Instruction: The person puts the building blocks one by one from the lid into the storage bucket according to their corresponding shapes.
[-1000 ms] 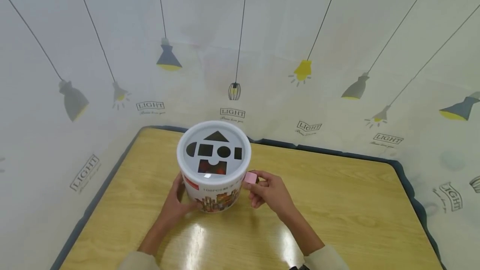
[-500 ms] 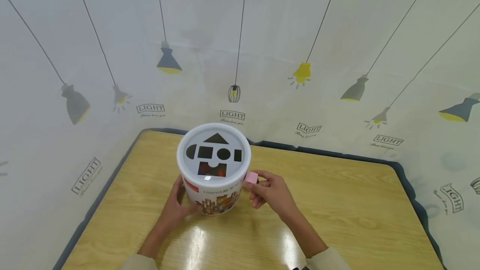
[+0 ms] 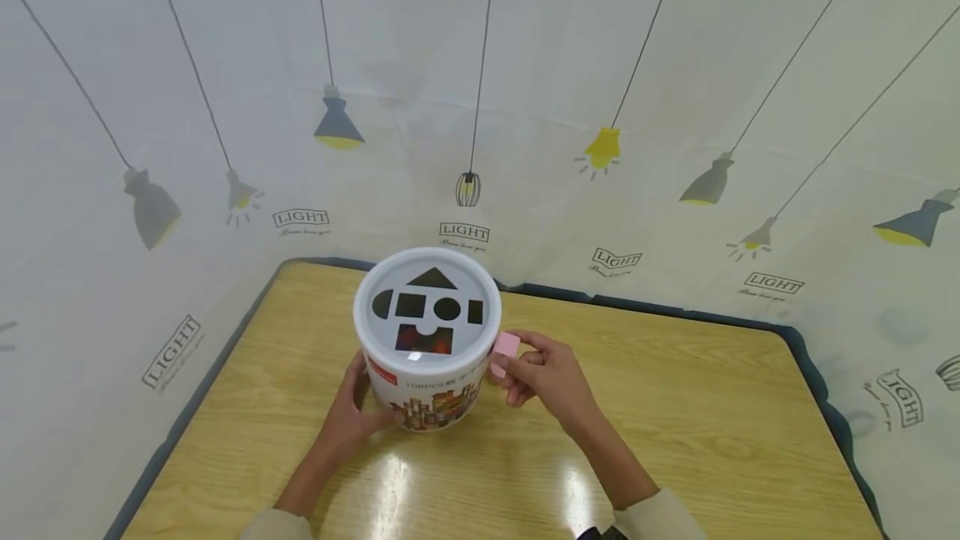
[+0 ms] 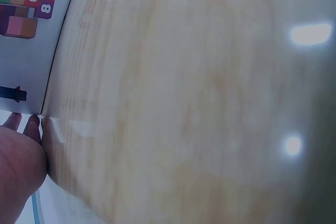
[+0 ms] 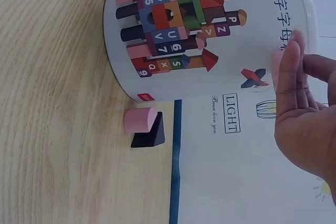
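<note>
A white lidded bucket [image 3: 390, 394] printed with coloured toy blocks stands on the table. Its lid [image 3: 426, 267] has cut-outs: a triangle, half circle, square, circle, rectangle and notched shape. My left hand [image 3: 350, 407] holds the bucket's left side, thumb toward the front; in the left wrist view that hand [image 4: 18, 156] shows at the bucket's base. Beside the lid's right rim, my right hand [image 3: 545, 373] pinches a pink toy block [image 3: 506, 346] between thumb and fingers. The right wrist view shows the right hand [image 5: 304, 98] largely covering that block.
A pink cylinder block [image 5: 139, 120] and a dark wedge-like block [image 5: 152, 136] lie on the table by the bucket, hidden in the head view. Behind the wooden table [image 3: 675, 407], with its dark edge, stands a wall [image 3: 555, 190] printed with lamps.
My right hand has risen slightly and turned the pink block, so more of its side shows. The left hand and the bucket stay in place; the head view tilts slightly.
</note>
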Motion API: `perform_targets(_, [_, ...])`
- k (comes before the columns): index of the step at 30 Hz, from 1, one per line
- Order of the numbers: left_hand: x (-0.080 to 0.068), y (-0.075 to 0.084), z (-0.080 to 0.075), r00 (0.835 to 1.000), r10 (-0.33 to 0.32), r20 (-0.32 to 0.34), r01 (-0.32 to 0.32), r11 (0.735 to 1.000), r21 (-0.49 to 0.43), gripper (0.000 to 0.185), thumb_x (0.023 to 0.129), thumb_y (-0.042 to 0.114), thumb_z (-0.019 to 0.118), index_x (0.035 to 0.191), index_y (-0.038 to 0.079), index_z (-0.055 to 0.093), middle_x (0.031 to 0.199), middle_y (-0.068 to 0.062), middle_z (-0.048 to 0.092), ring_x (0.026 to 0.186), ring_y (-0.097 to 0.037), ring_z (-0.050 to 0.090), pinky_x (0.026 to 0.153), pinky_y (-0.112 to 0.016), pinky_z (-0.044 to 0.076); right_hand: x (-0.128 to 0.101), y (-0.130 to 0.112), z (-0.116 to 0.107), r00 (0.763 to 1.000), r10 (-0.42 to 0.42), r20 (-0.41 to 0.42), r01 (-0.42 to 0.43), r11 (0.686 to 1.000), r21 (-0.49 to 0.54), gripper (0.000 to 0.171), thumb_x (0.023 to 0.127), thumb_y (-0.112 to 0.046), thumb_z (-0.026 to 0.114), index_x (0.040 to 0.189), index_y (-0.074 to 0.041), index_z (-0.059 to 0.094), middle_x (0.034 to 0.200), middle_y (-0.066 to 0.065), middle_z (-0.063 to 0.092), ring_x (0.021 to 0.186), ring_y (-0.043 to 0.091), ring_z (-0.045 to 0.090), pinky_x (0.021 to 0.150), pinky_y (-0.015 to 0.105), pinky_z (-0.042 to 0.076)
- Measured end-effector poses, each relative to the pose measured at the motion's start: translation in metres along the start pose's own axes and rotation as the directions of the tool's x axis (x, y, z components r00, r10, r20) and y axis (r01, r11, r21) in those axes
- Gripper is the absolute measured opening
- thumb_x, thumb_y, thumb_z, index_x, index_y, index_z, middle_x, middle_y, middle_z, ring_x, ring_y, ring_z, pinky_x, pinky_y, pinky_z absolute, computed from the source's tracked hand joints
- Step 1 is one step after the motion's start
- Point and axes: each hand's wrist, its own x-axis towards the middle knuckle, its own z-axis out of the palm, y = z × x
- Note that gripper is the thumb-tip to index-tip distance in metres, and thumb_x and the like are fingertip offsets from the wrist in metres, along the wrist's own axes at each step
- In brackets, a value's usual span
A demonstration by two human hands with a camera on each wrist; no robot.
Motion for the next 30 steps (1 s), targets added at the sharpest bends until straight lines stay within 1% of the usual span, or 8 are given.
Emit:
perform_targets(3, [0.000, 0.000, 0.000, 1.000, 0.009, 0.002, -0.009, 1.000, 0.002, 0.115, 0.069, 0.018, 0.088, 0.157, 0.028, 0.013, 0.163, -0.008, 0.015, 0.146, -0.037, 0.020, 0.120, -0.057, 0.013, 0.001, -0.002, -0.001, 1.000, -0.005, -0.007, 0.005, 1.000, 0.006, 0.048, 0.085, -0.028, 0.076, 0.129, -0.014, 0.060, 0.068, 0.011, 0.067, 0.053, 0.019, 0.063, 0.057, 0.036, 0.062])
perform_targets(7, [0.000, 0.001, 0.000, 1.000, 0.007, 0.003, -0.007, 1.000, 0.004, 0.116, 0.069, 0.020, 0.088, 0.157, 0.030, 0.013, 0.163, -0.007, 0.014, 0.146, -0.036, 0.020, 0.121, -0.056, 0.014, 0.001, -0.005, -0.001, 1.000, -0.018, -0.005, 0.018, 1.000, 0.013, 0.048, 0.085, -0.029, 0.076, 0.128, -0.013, 0.061, 0.067, 0.008, 0.067, 0.052, 0.018, 0.063, 0.056, 0.035, 0.062])
perform_targets(10, [0.000, 0.000, 0.000, 1.000, 0.009, 0.001, -0.009, 1.000, 0.005, 0.117, 0.068, 0.020, 0.089, 0.156, 0.031, 0.013, 0.163, -0.006, 0.015, 0.146, -0.036, 0.021, 0.121, -0.055, 0.015, 0.000, -0.007, -0.001, 1.000, -0.025, -0.013, 0.025, 0.999, 0.020, 0.048, 0.085, -0.029, 0.076, 0.127, -0.011, 0.061, 0.070, 0.013, 0.068, 0.053, 0.018, 0.063, 0.056, 0.035, 0.062])
perform_targets(14, [0.000, -0.001, -0.001, 1.000, 0.029, 0.001, -0.029, 1.000, 0.000, 0.116, 0.068, 0.017, 0.089, 0.156, 0.029, 0.014, 0.162, -0.007, 0.017, 0.145, -0.036, 0.023, 0.121, -0.056, 0.015, -0.002, -0.010, 0.000, 0.999, -0.038, -0.034, 0.039, 0.999, 0.025, 0.044, 0.084, -0.028, 0.077, 0.124, -0.014, 0.064, 0.072, 0.020, 0.067, 0.053, 0.019, 0.064, 0.056, 0.037, 0.062])
perform_targets(16, [0.001, -0.002, -0.001, 0.999, 0.045, 0.003, -0.045, 0.999, -0.010, 0.116, 0.068, 0.015, 0.088, 0.157, 0.027, 0.015, 0.162, -0.008, 0.018, 0.145, -0.037, 0.024, 0.120, -0.057, 0.015, -0.002, -0.012, 0.000, 0.998, -0.050, -0.039, 0.051, 0.999, 0.020, 0.043, 0.085, -0.027, 0.076, 0.124, -0.015, 0.063, 0.071, 0.017, 0.067, 0.053, 0.020, 0.063, 0.056, 0.037, 0.062])
perform_targets(19, [0.001, -0.001, 0.000, 0.999, 0.052, 0.006, -0.052, 0.998, -0.020, 0.115, 0.068, 0.014, 0.088, 0.156, 0.026, 0.015, 0.162, -0.009, 0.019, 0.145, -0.038, 0.024, 0.120, -0.057, 0.015, -0.003, -0.015, -0.001, 0.997, -0.060, -0.047, 0.061, 0.998, 0.020, 0.046, 0.086, -0.026, 0.076, 0.128, -0.014, 0.060, 0.070, 0.013, 0.067, 0.054, 0.019, 0.063, 0.056, 0.035, 0.062])
perform_targets(23, [0.001, -0.001, 0.000, 0.999, 0.043, 0.005, -0.043, 0.999, -0.021, 0.115, 0.068, 0.015, 0.088, 0.156, 0.026, 0.015, 0.162, -0.009, 0.019, 0.145, -0.038, 0.023, 0.120, -0.057, 0.015, -0.003, -0.017, -0.003, 0.996, -0.077, -0.046, 0.078, 0.997, 0.024, 0.049, 0.087, -0.023, 0.074, 0.132, -0.011, 0.057, 0.070, 0.010, 0.067, 0.054, 0.017, 0.063, 0.056, 0.033, 0.061])
perform_targets(30, [0.002, -0.003, -0.001, 1.000, 0.029, 0.005, -0.029, 1.000, -0.010, 0.117, 0.068, 0.016, 0.089, 0.157, 0.023, 0.014, 0.162, -0.010, 0.018, 0.145, -0.038, 0.022, 0.120, -0.055, 0.015, -0.002, -0.023, -0.005, 0.993, -0.104, -0.055, 0.105, 0.994, 0.015, 0.047, 0.089, -0.020, 0.072, 0.132, -0.010, 0.058, 0.069, 0.010, 0.066, 0.054, 0.016, 0.062, 0.055, 0.032, 0.061])
